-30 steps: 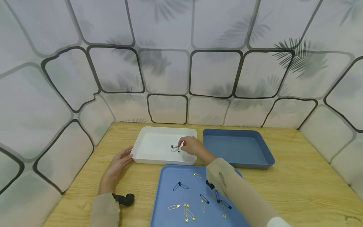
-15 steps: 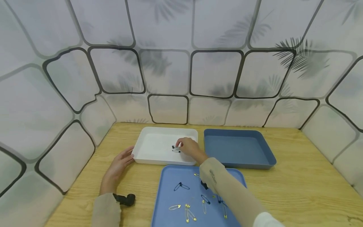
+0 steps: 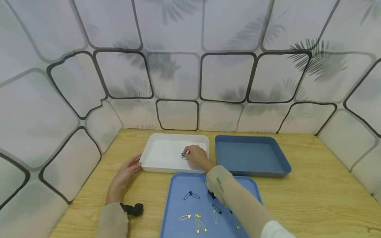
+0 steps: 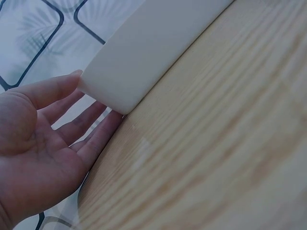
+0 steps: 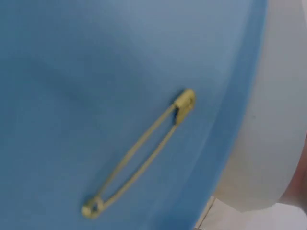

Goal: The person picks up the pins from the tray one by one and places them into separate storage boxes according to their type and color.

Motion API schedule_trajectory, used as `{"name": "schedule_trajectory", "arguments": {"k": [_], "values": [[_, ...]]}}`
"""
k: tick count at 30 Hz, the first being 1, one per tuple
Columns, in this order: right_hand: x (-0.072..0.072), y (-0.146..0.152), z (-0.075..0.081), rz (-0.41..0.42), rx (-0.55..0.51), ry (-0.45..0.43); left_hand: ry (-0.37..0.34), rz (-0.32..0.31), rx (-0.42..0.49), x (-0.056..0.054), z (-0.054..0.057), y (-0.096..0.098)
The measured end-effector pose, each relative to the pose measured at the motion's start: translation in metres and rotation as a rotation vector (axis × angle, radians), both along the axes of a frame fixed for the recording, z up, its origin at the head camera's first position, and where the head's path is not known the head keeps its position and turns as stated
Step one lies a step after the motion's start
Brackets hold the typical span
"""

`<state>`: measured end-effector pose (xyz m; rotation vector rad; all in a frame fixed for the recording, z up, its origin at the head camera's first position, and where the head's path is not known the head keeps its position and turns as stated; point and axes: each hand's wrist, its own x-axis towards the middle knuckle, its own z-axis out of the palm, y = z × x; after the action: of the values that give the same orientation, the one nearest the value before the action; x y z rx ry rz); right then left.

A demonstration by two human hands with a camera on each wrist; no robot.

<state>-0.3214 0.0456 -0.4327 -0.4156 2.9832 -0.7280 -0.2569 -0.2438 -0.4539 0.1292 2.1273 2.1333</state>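
On the table stands a white tray (image 3: pixel 162 148). My left hand (image 3: pixel 126 172) touches its left front corner; in the left wrist view the thumb meets the corner near the rim and the fingers reach along the wall below. Inside the tray, right of its middle, lie black safety pins (image 3: pixel 185 158). My right hand (image 3: pixel 197 154) is over them, thumb and fingertips drawn together on one pin and partly covering the others. In the right wrist view, a gold safety pin (image 5: pixel 183 101) lies on the light blue tray (image 5: pixel 57 120); that hand's fingers are hidden there.
The light blue tray in front holds several gold safety pins (image 3: pixel 189 216) and black safety pins (image 3: pixel 217 209), some covered by the right sleeve (image 3: pixel 238 201). A dark blue tray (image 3: pixel 250 155) stands right of the white one. A patterned wall closes the back.
My right hand has shifted slightly left across the black safety pins in the white tray, covering more of them. The left hand stays at the tray's corner.
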Motion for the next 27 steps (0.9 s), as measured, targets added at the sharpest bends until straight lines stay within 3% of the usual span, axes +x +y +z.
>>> {"name": "schedule_trajectory", "arguments": {"k": [9, 16, 21, 27], "values": [[-0.002, -0.002, -0.003, 0.001, -0.010, -0.009, -0.006, 0.015, -0.008, 0.000, -0.001, 0.001], [0.002, 0.000, 0.007, -0.004, 0.005, 0.017, 0.001, 0.000, -0.014, 0.000, 0.000, 0.000], [0.010, 0.003, 0.017, -0.006, 0.005, 0.007, -0.004, 0.002, -0.014, 0.000, 0.002, 0.001], [0.031, 0.006, 0.025, -0.013, -0.040, -0.005, -0.003, -0.007, -0.010, 0.001, 0.002, 0.000]]}}
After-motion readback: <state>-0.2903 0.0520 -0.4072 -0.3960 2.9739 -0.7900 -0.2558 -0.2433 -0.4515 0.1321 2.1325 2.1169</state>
